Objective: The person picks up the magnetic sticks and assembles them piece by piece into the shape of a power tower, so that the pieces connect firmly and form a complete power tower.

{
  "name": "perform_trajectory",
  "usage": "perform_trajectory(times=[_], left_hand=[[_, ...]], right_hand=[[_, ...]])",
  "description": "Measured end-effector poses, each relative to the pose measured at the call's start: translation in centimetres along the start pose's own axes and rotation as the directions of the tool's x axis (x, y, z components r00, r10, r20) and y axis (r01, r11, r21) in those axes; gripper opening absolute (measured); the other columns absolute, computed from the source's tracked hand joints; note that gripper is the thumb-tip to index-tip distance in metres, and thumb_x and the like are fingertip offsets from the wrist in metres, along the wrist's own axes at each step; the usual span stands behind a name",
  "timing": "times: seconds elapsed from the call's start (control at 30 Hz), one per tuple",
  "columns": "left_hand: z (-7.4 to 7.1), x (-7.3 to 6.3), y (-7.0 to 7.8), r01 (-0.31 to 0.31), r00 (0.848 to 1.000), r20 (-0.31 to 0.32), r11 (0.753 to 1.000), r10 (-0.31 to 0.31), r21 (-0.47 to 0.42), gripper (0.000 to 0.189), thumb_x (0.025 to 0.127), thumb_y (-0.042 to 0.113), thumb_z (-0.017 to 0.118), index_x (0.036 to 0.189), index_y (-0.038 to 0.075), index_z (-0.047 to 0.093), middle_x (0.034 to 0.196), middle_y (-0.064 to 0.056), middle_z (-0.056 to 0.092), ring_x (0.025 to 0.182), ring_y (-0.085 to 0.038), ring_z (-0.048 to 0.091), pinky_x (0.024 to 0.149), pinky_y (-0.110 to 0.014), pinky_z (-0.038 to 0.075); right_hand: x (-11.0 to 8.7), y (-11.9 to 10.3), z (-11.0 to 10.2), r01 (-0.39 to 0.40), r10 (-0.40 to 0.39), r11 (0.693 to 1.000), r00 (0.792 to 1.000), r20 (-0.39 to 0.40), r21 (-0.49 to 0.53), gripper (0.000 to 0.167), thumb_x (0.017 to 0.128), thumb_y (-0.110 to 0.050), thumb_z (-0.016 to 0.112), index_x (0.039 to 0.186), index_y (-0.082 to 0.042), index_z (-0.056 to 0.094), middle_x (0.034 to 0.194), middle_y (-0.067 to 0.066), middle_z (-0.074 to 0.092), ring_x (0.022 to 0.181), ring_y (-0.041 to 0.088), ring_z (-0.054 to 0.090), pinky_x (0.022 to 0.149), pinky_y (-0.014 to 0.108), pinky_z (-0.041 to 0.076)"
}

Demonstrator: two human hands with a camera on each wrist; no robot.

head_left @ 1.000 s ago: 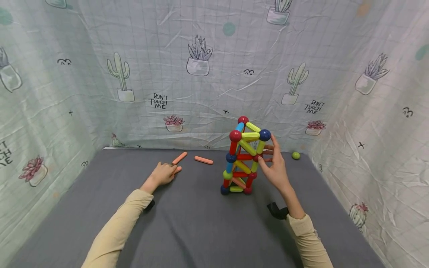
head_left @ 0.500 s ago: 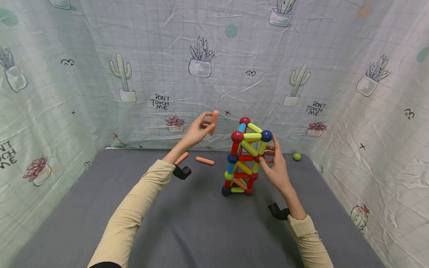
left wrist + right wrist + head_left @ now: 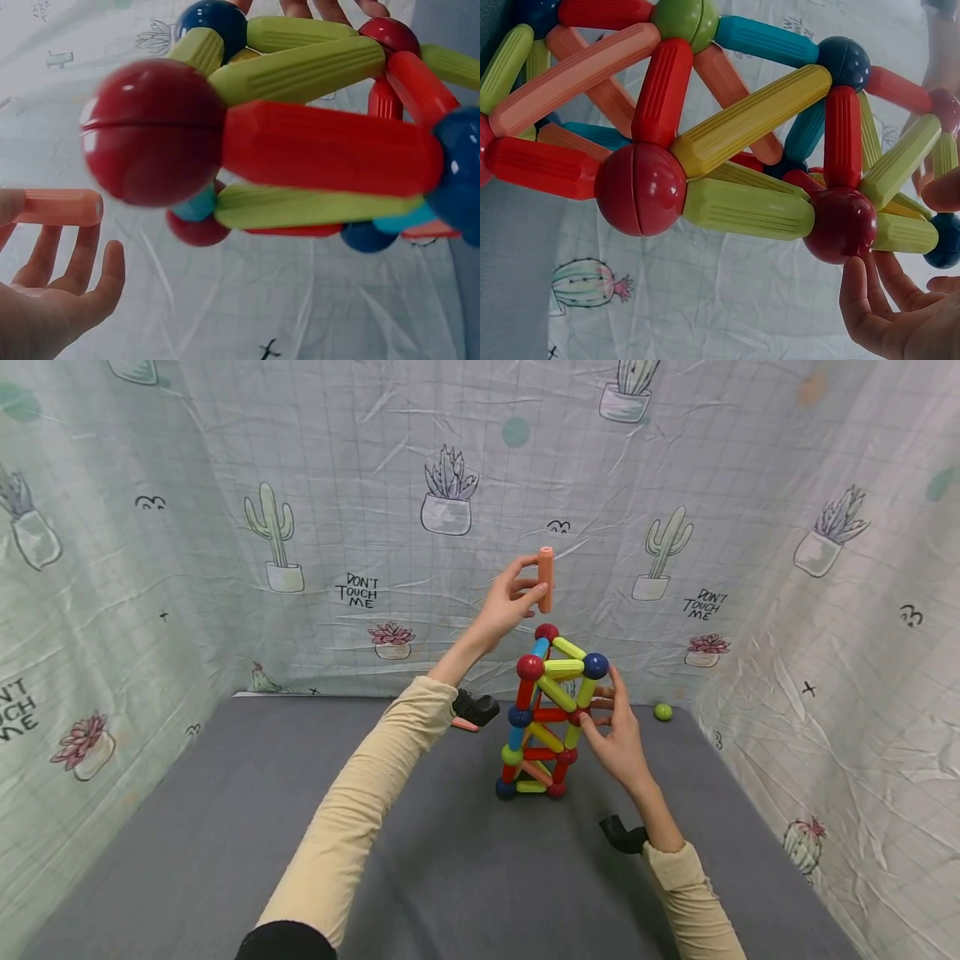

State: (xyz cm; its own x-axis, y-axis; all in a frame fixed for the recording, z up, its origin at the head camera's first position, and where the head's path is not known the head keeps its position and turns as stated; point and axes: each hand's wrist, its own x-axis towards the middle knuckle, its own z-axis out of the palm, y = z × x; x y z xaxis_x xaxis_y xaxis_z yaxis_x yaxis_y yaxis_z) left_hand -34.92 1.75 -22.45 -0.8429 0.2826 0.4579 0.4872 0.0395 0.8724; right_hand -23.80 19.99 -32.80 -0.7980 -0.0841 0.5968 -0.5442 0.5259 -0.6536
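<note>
A tower of coloured magnetic rods and balls (image 3: 546, 737) stands upright, right of centre in the head view. My left hand (image 3: 510, 602) pinches an orange magnetic rod (image 3: 546, 580) upright, above the tower's rear red top ball (image 3: 547, 632). In the left wrist view, that rod (image 3: 60, 207) is apart from the big red ball (image 3: 154, 131) of the tower. My right hand (image 3: 621, 739) grips the tower's right side, thumb and fingers around a red ball. The right wrist view has its fingertips right at this red ball (image 3: 841, 225), below the blue top corner ball.
Behind my left wrist another orange rod (image 3: 465, 724) lies on the grey tabletop (image 3: 225, 827), partly hidden. A loose green ball (image 3: 662, 712) rests at the back right. Cactus-print cloth (image 3: 360, 485) hangs around the table's back and sides.
My left hand has picked an orange rod off the table, raised it and carried it right, over the tower. The right hand keeps its hold on the tower, which stays in place.
</note>
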Motion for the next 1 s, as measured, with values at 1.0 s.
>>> perform_trajectory(times=[1.0], left_hand=[[-10.3,-9.6,-15.0,-0.061,0.998,0.06,0.478,0.016,0.876,0.023,0.089,0.011,0.05,0.108,0.005,0.061,0.096,-0.013,0.063,0.077,-0.024,0.059,0.06,-0.034,0.047]], right_hand=[[0.1,0.5,0.0,-0.015,0.014,1.0,0.999,0.034,0.023,0.069,0.084,0.004,0.053,0.141,0.0,0.014,0.119,0.029,0.044,0.104,0.04,0.049,0.074,0.046,0.045]])
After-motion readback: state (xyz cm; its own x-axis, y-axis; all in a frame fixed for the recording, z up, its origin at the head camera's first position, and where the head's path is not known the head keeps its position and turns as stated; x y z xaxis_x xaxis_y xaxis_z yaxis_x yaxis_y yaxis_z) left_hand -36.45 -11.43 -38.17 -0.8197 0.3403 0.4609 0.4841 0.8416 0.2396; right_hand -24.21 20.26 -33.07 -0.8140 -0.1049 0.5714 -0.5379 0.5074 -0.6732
